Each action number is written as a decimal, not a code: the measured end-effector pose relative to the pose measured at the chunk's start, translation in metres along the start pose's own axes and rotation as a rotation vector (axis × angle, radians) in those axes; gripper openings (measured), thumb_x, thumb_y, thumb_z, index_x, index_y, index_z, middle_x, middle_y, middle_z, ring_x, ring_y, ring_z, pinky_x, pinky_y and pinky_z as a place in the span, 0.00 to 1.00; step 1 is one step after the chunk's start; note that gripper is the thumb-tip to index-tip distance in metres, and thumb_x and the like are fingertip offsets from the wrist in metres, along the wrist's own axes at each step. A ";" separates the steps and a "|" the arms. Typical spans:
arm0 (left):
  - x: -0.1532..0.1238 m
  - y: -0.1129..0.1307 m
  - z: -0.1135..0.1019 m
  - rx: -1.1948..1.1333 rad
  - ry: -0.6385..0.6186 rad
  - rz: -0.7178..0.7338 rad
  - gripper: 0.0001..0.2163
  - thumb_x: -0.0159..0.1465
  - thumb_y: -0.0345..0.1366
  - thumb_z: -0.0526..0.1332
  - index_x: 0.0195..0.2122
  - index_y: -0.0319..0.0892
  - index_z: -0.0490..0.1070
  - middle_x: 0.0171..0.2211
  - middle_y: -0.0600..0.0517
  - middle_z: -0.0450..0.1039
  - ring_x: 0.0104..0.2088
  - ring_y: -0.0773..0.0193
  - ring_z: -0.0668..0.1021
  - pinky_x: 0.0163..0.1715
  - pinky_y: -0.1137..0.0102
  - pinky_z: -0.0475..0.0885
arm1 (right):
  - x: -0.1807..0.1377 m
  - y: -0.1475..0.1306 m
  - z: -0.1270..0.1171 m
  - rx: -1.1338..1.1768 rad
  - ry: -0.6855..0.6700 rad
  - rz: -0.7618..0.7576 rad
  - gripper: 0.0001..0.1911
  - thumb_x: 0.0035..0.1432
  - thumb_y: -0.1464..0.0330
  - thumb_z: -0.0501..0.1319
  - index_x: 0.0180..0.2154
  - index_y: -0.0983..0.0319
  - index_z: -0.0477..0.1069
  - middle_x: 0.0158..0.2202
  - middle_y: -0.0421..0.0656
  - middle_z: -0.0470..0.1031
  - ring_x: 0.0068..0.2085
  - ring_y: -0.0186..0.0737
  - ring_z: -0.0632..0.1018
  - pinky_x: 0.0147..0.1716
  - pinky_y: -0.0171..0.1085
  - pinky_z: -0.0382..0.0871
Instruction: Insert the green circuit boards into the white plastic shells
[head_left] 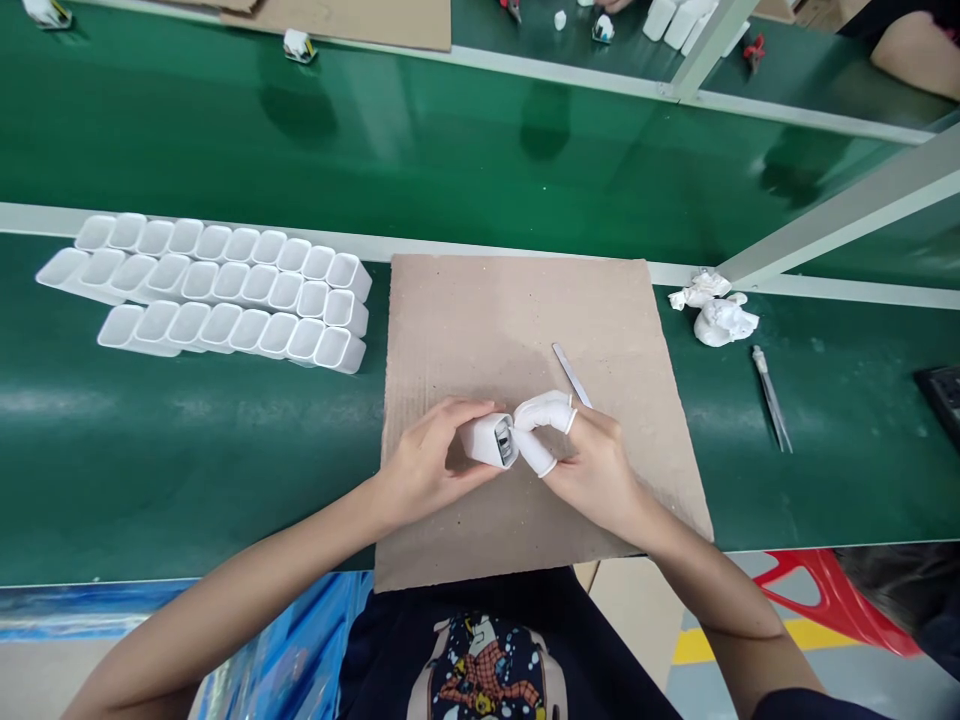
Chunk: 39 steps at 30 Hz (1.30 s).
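My left hand (pixel 424 460) grips a white plastic housing (pixel 480 441) by its sides, thumb and fingers wrapped round it. The open end of the housing points right, and dark and metallic parts show inside it. My right hand (pixel 592 455) wears white finger cots (pixel 549 410) on its thumb and index finger. Those two fingertips pinch together right at the open end; what lies between them is too small to make out. Just beyond the right hand a thin metal strip (pixel 570 372) rests on the cardboard sheet (pixel 517 310), its near end hidden by the hand.
Rows of white open housings (pixel 214 280) stand at the left. To the right lie crumpled white tissue (pixel 724 318), tweezers (pixel 771 400) and a dark object (pixel 941 395). A metal frame post (pixel 847 215) rises at right. Across the bench, a person's arm (pixel 919 55) shows.
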<state>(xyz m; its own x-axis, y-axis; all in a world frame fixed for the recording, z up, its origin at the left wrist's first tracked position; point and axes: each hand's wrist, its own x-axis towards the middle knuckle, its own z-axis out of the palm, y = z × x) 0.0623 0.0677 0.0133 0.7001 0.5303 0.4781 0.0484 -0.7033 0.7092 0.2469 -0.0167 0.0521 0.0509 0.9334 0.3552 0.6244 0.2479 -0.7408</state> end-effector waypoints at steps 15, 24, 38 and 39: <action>-0.002 -0.003 -0.002 0.014 0.043 -0.175 0.22 0.61 0.36 0.70 0.55 0.43 0.65 0.48 0.44 0.79 0.47 0.56 0.83 0.45 0.62 0.82 | -0.025 0.008 0.012 -0.367 -0.004 -0.298 0.22 0.59 0.81 0.58 0.55 0.66 0.71 0.45 0.54 0.78 0.50 0.53 0.79 0.51 0.52 0.80; -0.004 0.000 0.001 -0.083 0.058 -0.153 0.23 0.61 0.38 0.70 0.55 0.42 0.65 0.48 0.42 0.80 0.48 0.55 0.83 0.46 0.63 0.82 | -0.018 0.004 0.009 -0.267 0.099 -0.265 0.19 0.63 0.76 0.61 0.56 0.61 0.68 0.44 0.50 0.78 0.48 0.45 0.82 0.48 0.45 0.83; 0.001 0.008 -0.011 -0.447 0.009 -0.277 0.25 0.59 0.36 0.73 0.53 0.43 0.64 0.49 0.41 0.80 0.51 0.55 0.82 0.48 0.65 0.82 | -0.020 0.008 0.006 -0.151 0.014 -0.426 0.24 0.61 0.77 0.63 0.59 0.65 0.68 0.48 0.52 0.78 0.53 0.48 0.79 0.57 0.50 0.78; 0.000 0.008 -0.011 -0.469 -0.008 -0.286 0.25 0.59 0.36 0.73 0.53 0.44 0.63 0.50 0.41 0.80 0.51 0.55 0.82 0.49 0.64 0.81 | -0.018 0.007 0.004 -0.115 0.011 -0.407 0.23 0.61 0.77 0.63 0.58 0.65 0.69 0.47 0.52 0.78 0.52 0.47 0.79 0.56 0.48 0.78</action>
<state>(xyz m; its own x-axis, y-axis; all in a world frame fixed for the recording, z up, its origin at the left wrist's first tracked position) 0.0548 0.0675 0.0246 0.7108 0.6648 0.2295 -0.0836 -0.2441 0.9661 0.2472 -0.0307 0.0383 -0.2100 0.7627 0.6117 0.6782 0.5643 -0.4708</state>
